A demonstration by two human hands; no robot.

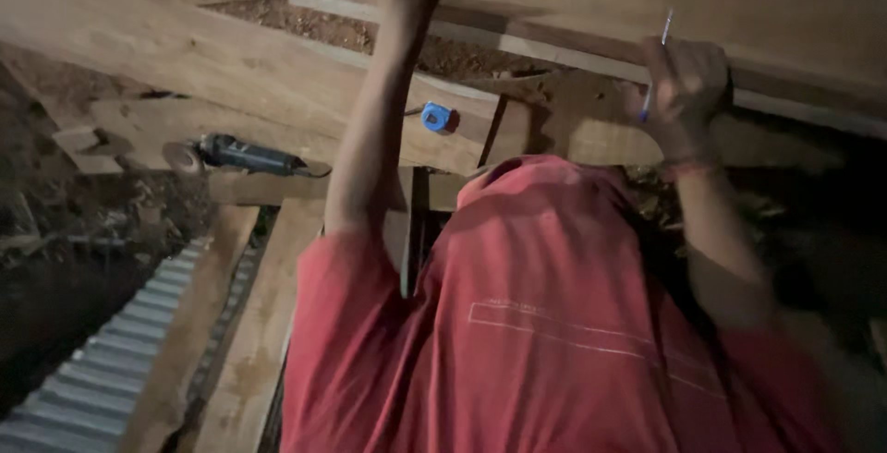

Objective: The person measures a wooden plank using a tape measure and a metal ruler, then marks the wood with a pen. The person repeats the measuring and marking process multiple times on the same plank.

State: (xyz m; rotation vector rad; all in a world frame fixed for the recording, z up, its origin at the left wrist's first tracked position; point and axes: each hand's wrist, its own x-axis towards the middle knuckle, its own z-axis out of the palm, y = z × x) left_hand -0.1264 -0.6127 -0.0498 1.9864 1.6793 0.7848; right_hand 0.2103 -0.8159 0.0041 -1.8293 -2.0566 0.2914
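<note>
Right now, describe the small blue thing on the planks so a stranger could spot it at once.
Start at the broad pale plank running across the upper left, beneath the person's raised left arm. Follow its lower edge rightward, past the dark angle grinder lying on the boards, to just right of that forearm. There sits a small rounded tape measure, the only bright blue item among brown wood.

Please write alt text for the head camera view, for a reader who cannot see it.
A person in a red shirt grips a wooden plank with the right hand, which holds a pen. The left arm reaches up out of view; an angle grinder lies nearby.
</note>
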